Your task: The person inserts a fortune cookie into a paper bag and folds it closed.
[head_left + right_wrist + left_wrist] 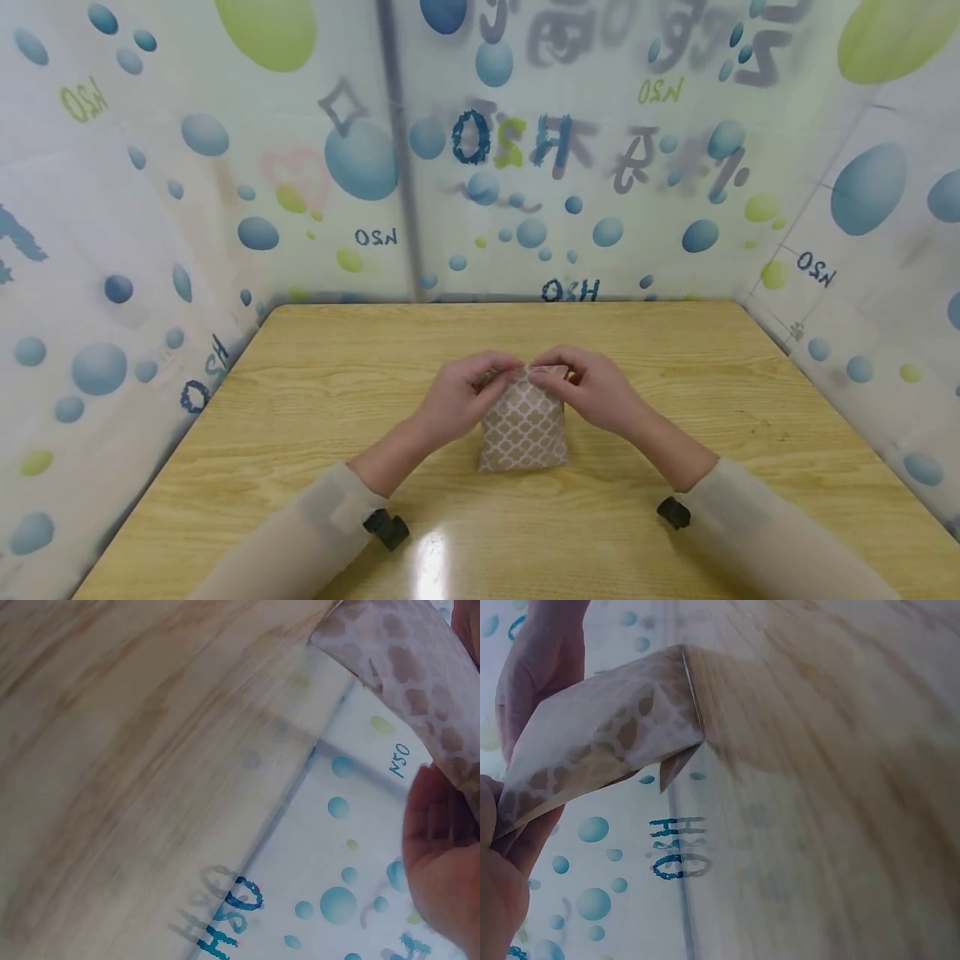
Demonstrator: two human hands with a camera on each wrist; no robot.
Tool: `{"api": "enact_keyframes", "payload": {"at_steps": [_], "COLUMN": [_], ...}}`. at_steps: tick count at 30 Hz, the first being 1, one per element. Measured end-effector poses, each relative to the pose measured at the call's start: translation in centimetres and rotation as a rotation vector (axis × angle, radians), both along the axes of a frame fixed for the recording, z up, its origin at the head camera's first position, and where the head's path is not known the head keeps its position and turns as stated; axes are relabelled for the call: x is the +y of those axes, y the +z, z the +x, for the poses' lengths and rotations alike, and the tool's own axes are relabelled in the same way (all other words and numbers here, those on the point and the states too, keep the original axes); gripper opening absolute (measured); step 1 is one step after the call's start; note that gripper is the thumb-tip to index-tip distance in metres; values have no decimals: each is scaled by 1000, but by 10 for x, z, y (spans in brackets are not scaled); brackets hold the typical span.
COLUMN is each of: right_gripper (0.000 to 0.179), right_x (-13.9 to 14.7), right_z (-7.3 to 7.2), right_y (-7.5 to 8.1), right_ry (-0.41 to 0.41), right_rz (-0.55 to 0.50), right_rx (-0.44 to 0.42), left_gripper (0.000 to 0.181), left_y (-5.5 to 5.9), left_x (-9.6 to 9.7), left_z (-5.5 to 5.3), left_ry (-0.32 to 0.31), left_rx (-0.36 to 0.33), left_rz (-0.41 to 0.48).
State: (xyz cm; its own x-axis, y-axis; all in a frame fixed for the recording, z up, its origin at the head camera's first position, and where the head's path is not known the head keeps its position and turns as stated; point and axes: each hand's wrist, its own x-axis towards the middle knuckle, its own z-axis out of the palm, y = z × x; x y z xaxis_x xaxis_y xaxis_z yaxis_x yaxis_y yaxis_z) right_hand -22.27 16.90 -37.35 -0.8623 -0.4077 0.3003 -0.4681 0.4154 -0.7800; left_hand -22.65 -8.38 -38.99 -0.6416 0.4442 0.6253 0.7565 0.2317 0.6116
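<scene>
Between my two hands stands a brown paper bag [525,429] with a white lattice pattern, its lower edge at the tabletop. My left hand [461,396] pinches its upper left corner between thumb and fingers. On the other side my right hand [600,392] pinches the top edge near the upper right corner. Both sets of fingertips nearly meet at the middle of the top. In the left wrist view the bag [615,727] appears tilted, with a pointed flap at its bottom corner. The right wrist view shows part of the bag [405,667] above the right hand [442,862]. What the bag contains is hidden.
A light wooden table [315,367] lies under the hands. White curtains [300,208] with blue and green dots and lettering stand behind it and along both sides. Dark wrist straps [386,527] sit at both sleeve cuffs.
</scene>
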Motion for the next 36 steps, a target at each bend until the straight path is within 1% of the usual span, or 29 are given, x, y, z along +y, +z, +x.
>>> {"api": "enact_keyframes", "payload": {"at_steps": [2, 4, 6, 10, 14, 16, 18, 23, 25, 27, 29, 31, 34, 36], "right_gripper": [14, 10, 12, 17, 13, 12, 13, 13, 13, 13, 13, 12, 14, 16], "right_x": [-2, -3, -4, -5, -7, -8, -9, -11, -12, -12, -11, -9, -5, -2], "right_z": [1, 2, 3, 4, 5, 6, 6, 7, 8, 8, 7, 5, 4, 3], "right_y": [1, 1, 0, -1, -1, 0, 0, -1, 0, 0, 1, 1, 0, 0], "right_ry": [-20, -31, -32, -9, -2, -10, -23, -63, -84, -98, -105, -96, -94, -93], "right_rz": [40, 41, 30, 1, -18, -16, -13, 4, 18, 26, 39, 50, 49, 45], "right_rx": [45, 96, 132, 154, 175, 183, 192, 256, 291, 310, 302, 256, 115, 41], "left_gripper": [21, 22, 20, 15, 12, 11, 11, 13, 14, 15, 17, 19, 20, 20], "left_y": [0, 0, 2, 5, 4, 3, 2, 1, 1, 0, -1, -1, -1, -2], "left_x": [0, -1, -1, 1, 1, 2, 2, 3, 2, 0, -4, -7, -11, -13], "left_z": [0, 1, 2, 3, 2, 2, 2, 3, 4, 3, 2, 0, -2, -3], "left_ry": [9, 16, 20, 19, 41, 42, 35, 47, 50, 54, 52, 56, 65, 74], "left_rx": [3, -20, -41, -51, -46, -38, -16, 88, 96, 80, 55, 52, 80, 90], "left_rz": [-1, 0, -9, -14, -5, 6, 18, 5, -5, -15, -26, -47, -74, -87]}}
